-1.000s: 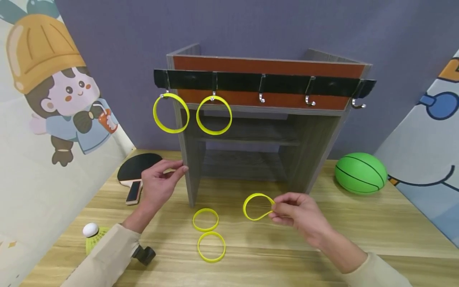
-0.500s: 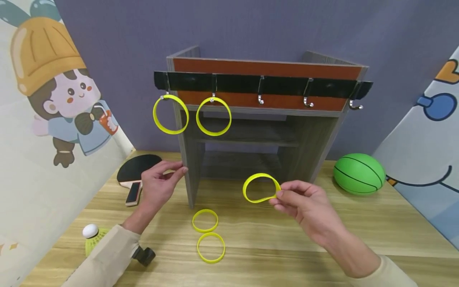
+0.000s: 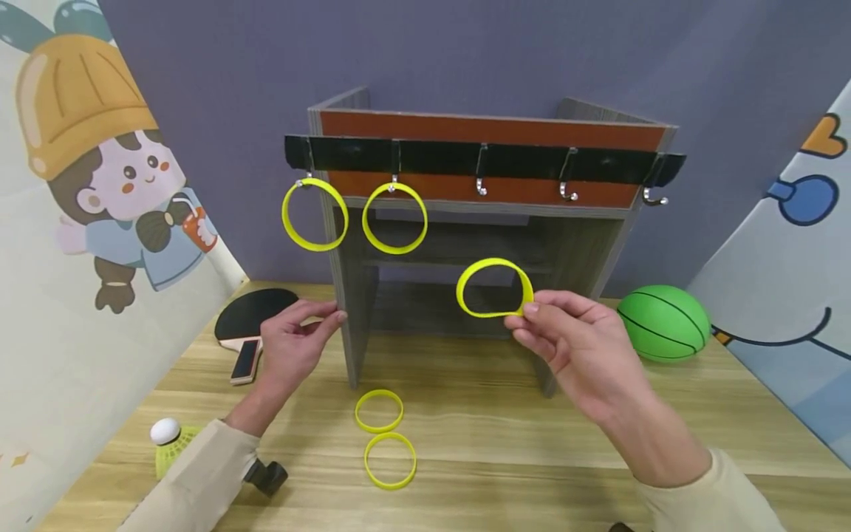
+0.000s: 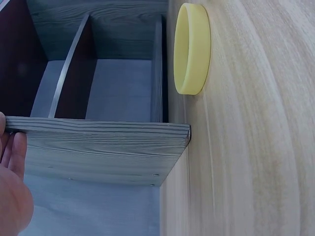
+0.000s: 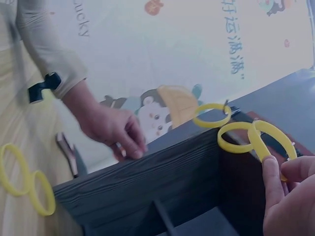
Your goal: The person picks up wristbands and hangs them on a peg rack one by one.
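My right hand (image 3: pixel 585 347) pinches a yellow wristband (image 3: pixel 462 288) between thumb and fingers, in front of the shelf opening and below the hooks. The pinched side of the band is bent. My left hand (image 3: pixel 295 343) grips the front edge of the grey side panel (image 3: pixel 352 325) of a small shelf; in the left wrist view its fingertips (image 4: pixel 18 147) lie against the panel. Two more wristbands hang from the two leftmost hooks, a left one (image 3: pixel 286 222) and a right one (image 3: pixel 367 225). On the table lie an upper wristband (image 3: pixel 379 430) and a lower wristband (image 3: pixel 391 486).
A black rail (image 3: pixel 439 155) with silver hooks crosses the red front board of the shelf; three hooks to the right, such as the middle hook (image 3: pixel 482 186), bear nothing. A green ball (image 3: pixel 665 325) sits right, a black paddle (image 3: pixel 255 314) and a shuttlecock (image 3: pixel 169 440) left.
My right hand has risen from low over the table with the wristband, up to the height of the shelf opening. The left hand keeps its place at the panel.
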